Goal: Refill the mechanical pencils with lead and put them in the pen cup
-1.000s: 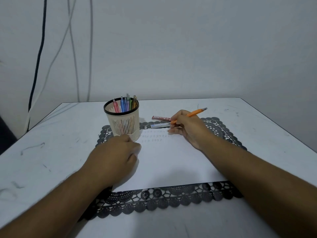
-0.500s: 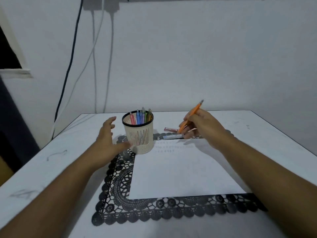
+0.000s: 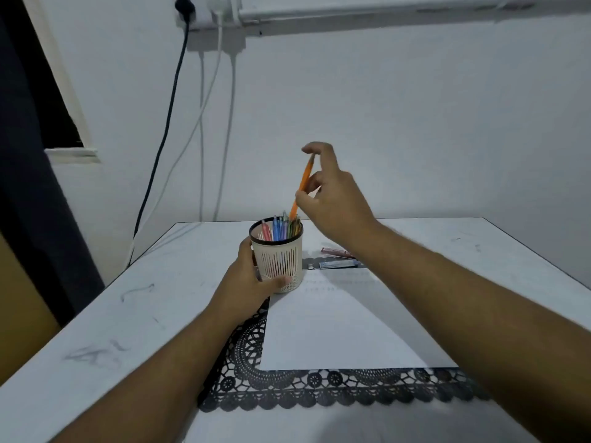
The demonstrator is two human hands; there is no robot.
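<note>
A cream slotted pen cup [image 3: 283, 260] with a black rim stands at the far left corner of the white paper sheet [image 3: 339, 327]. Several coloured pencils stand inside it. My left hand [image 3: 248, 282] grips the cup's left side. My right hand [image 3: 329, 193] is above the cup and pinches an orange mechanical pencil [image 3: 302, 187], held nearly upright. Its lower tip is just over the cup's rim, among the other pencils. Two lead cases, a red one [image 3: 335, 251] and a blue one [image 3: 337, 264], lie on the table behind my right forearm.
A black lace placemat [image 3: 287, 388] lies under the paper on the white table [image 3: 128, 314]. Cables [image 3: 201, 123] hang down the wall behind the table, and a dark curtain [image 3: 28, 187] hangs at the left.
My right hand lifted the orange pencil from beside the lead cases to above the cup and turned it upright. My left hand moved from the paper to the cup's side and closed on it.
</note>
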